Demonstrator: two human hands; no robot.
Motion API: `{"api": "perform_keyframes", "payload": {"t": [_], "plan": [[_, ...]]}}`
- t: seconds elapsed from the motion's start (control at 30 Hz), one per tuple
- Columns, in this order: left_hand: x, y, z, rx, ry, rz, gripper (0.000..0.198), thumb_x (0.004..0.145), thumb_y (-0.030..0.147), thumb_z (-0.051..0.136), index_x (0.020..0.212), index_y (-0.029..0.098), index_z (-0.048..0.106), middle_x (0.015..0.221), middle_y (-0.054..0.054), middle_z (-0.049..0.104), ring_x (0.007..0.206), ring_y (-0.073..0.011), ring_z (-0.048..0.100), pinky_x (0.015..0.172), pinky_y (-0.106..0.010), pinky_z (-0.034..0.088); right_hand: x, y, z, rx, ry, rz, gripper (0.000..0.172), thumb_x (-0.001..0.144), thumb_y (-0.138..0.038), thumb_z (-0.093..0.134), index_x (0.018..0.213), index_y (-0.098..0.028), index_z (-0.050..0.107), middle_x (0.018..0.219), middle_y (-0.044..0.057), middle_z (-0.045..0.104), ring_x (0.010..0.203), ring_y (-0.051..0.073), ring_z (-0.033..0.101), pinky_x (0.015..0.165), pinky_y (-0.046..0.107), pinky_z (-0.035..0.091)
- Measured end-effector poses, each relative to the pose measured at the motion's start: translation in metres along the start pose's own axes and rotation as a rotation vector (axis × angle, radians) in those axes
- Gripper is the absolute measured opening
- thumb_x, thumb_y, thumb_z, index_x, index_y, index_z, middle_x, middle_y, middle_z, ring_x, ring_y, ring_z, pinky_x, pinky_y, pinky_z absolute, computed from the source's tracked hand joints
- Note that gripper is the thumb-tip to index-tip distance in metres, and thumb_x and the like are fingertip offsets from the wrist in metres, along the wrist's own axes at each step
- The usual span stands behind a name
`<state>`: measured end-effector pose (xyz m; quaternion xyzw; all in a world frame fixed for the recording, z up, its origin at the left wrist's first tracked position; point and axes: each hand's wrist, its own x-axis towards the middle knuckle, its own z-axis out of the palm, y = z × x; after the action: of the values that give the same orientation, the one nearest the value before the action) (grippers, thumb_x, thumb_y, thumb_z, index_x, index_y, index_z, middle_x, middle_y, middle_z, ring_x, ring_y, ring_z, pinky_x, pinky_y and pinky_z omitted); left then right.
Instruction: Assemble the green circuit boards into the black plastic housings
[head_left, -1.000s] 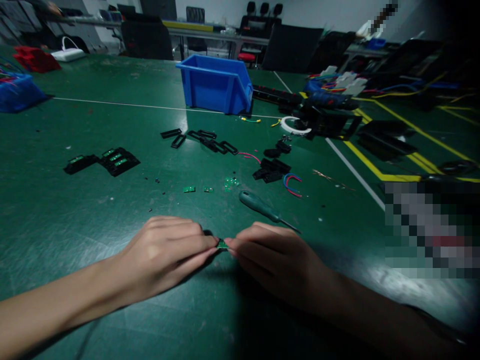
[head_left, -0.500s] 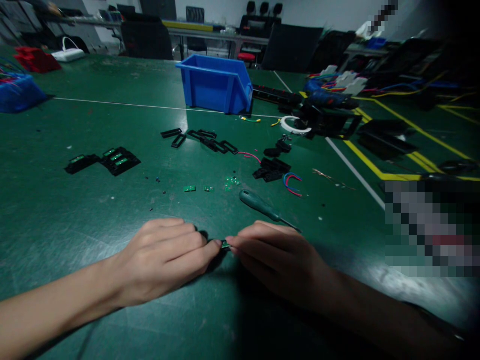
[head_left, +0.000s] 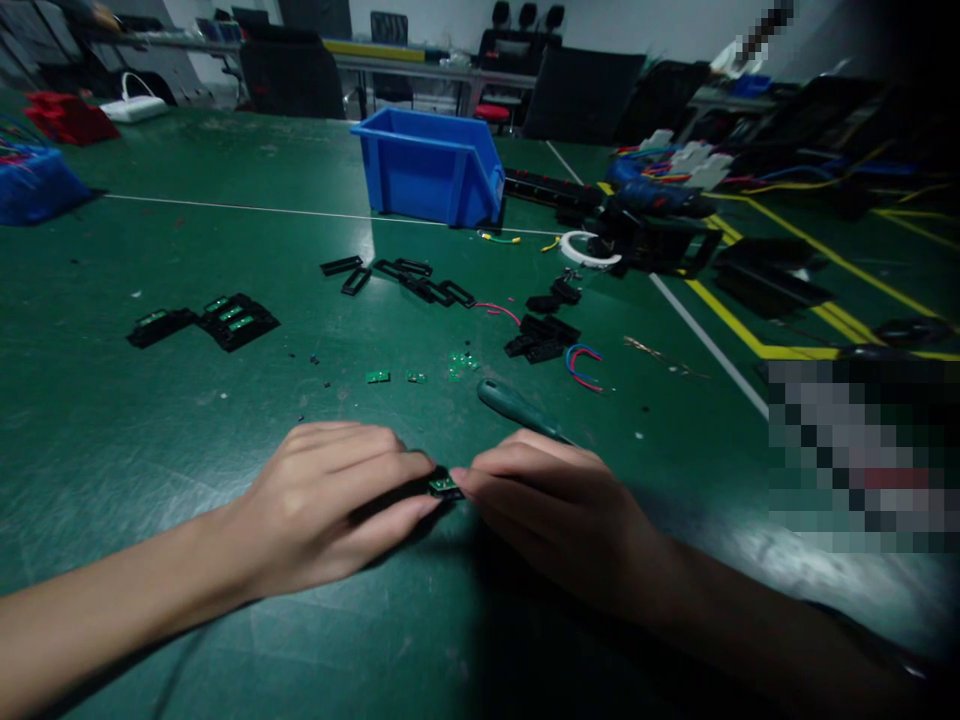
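Observation:
A small green circuit board in a black housing (head_left: 445, 486) sits between my hands, low over the green table. My left hand (head_left: 330, 500) pinches its left end, with thumb below and fingers above. My right hand (head_left: 555, 505) is closed on its right end; the fingers there cover part of it. Just behind my right hand lies a screwdriver (head_left: 517, 408) with a dark green handle, its shaft partly hidden by the hand. Farther off are two loose circuit boards (head_left: 379, 377) and a little cluster of green pieces (head_left: 463, 366).
Black housings with boards in them (head_left: 238, 320) lie at left. Black rectangular frames (head_left: 420, 280), black parts (head_left: 544, 338) and red and blue wires (head_left: 581, 368) are spread beyond my hands. A blue bin (head_left: 431, 170) stands farther back, with a white ring (head_left: 589, 250) to its right.
My left thumb has dropped away from the top of the part to its near side, and the left fingers have shifted right, so more of the green board shows. My right hand keeps its pinch.

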<state>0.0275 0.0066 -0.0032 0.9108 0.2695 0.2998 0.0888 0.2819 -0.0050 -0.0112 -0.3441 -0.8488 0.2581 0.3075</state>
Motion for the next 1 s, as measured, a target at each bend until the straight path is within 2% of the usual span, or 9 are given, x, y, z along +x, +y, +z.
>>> {"api": "perform_keyframes", "payload": {"t": [0.1,0.23,0.57,0.63,0.73,0.8,0.9,1.0], "plan": [[0.0048,0.0029,-0.0023,-0.022,-0.024,-0.064,0.015,0.096,0.027,0.06,0.103,0.017,0.067,0.078,-0.002,0.069,0.067,-0.011,0.065,0.062,-0.022,0.046,-0.0002,-0.0027,-0.0004,0.048,-0.01,0.073,0.013,0.099,-0.025,0.057,0.096,-0.019,0.069,0.082,0.003,0.069,0.068,0.012,0.061,0.062,0.023,0.046],[0.005,0.0027,-0.0005,-0.068,-0.032,-0.045,0.011,0.096,0.024,0.06,0.098,0.016,0.068,0.077,-0.003,0.069,0.067,-0.0115,0.065,0.063,-0.022,0.047,0.0002,-0.0046,-0.0011,0.072,-0.023,0.068,0.014,0.099,-0.027,0.057,0.097,-0.019,0.069,0.082,0.002,0.069,0.07,0.012,0.061,0.063,0.023,0.046],[0.0024,-0.0004,0.0012,-0.141,-0.058,-0.035,0.012,0.095,0.019,0.061,0.104,0.015,0.067,0.081,-0.005,0.069,0.071,-0.0122,0.066,0.066,-0.022,0.05,0.0009,-0.0045,-0.0014,0.049,-0.004,0.068,0.015,0.099,-0.026,0.057,0.094,-0.019,0.069,0.08,0.002,0.069,0.067,0.012,0.061,0.062,0.023,0.048],[0.0027,-0.001,0.001,-0.131,-0.053,-0.036,0.013,0.096,0.02,0.06,0.105,0.015,0.067,0.081,-0.005,0.07,0.072,-0.0124,0.066,0.066,-0.022,0.05,0.0006,-0.0031,-0.0005,0.008,-0.005,0.028,0.014,0.099,-0.024,0.057,0.095,-0.019,0.068,0.081,0.003,0.07,0.068,0.012,0.061,0.064,0.024,0.049],[0.0028,-0.0017,0.0011,-0.121,-0.047,-0.023,0.014,0.096,0.02,0.06,0.107,0.015,0.067,0.082,-0.006,0.07,0.072,-0.0125,0.067,0.067,-0.021,0.051,-0.0006,-0.0004,0.0008,-0.1,-0.01,-0.117,0.009,0.096,-0.019,0.059,0.1,-0.019,0.067,0.091,0.006,0.072,0.077,0.016,0.064,0.071,0.028,0.051],[0.0022,-0.0022,0.0014,-0.109,-0.042,-0.007,0.014,0.096,0.02,0.06,0.107,0.015,0.067,0.082,-0.006,0.07,0.073,-0.0125,0.067,0.068,-0.022,0.052,-0.0013,0.0008,0.001,-0.139,-0.001,-0.186,0.015,0.094,-0.017,0.06,0.108,-0.02,0.065,0.099,0.007,0.072,0.082,0.018,0.065,0.076,0.031,0.053],[0.0003,-0.0033,0.0028,-0.093,-0.038,0.014,0.015,0.096,0.021,0.06,0.108,0.015,0.066,0.082,-0.005,0.07,0.073,-0.0127,0.068,0.069,-0.022,0.053,-0.0013,0.0016,0.0004,-0.132,0.01,-0.199,0.023,0.093,-0.019,0.06,0.117,-0.02,0.061,0.103,0.008,0.071,0.085,0.019,0.066,0.077,0.033,0.055],[-0.0021,-0.0048,0.0048,-0.099,-0.045,0.04,0.015,0.095,0.02,0.061,0.108,0.016,0.066,0.082,-0.006,0.07,0.072,-0.0132,0.068,0.068,-0.023,0.053,0.0002,0.0021,-0.0002,-0.121,-0.008,-0.18,0.02,0.094,-0.021,0.061,0.114,-0.021,0.062,0.102,0.007,0.07,0.086,0.018,0.066,0.078,0.032,0.054]]}}
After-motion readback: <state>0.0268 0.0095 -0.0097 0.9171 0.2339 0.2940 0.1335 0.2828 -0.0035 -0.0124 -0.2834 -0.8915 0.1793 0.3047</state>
